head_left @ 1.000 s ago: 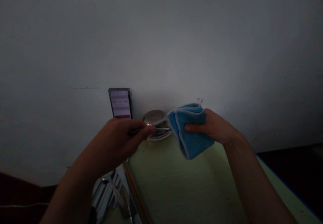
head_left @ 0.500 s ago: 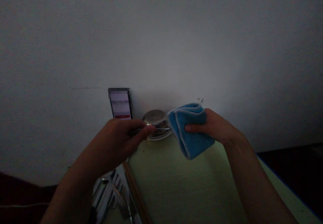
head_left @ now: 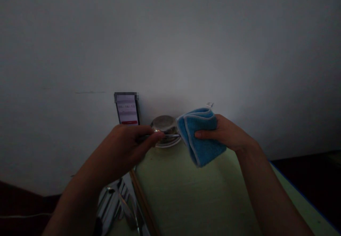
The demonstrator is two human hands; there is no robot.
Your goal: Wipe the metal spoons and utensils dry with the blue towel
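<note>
My left hand (head_left: 133, 142) pinches a thin metal utensil (head_left: 172, 136) between thumb and fingers. Its far end runs into the folds of a blue cloth (head_left: 204, 140) with pale edging, so I cannot see what kind of utensil it is. That folded cloth is in the grip of my right hand (head_left: 222, 132), thumb on its near face and the other fingers hidden behind it. Both hands are held over the green table, level with each other.
An upturned metal bowl (head_left: 164, 123) sits on a striped-rim plate (head_left: 169, 144) against the wall (head_left: 186, 51). A phone (head_left: 127, 110) leans left of it. Several metal utensils (head_left: 126, 207) and brown chopsticks (head_left: 145, 202) lie at the front left of the green table (head_left: 191, 197).
Both hands keep their holds, and the cloth has barely shifted. The digits on the phone have changed.
</note>
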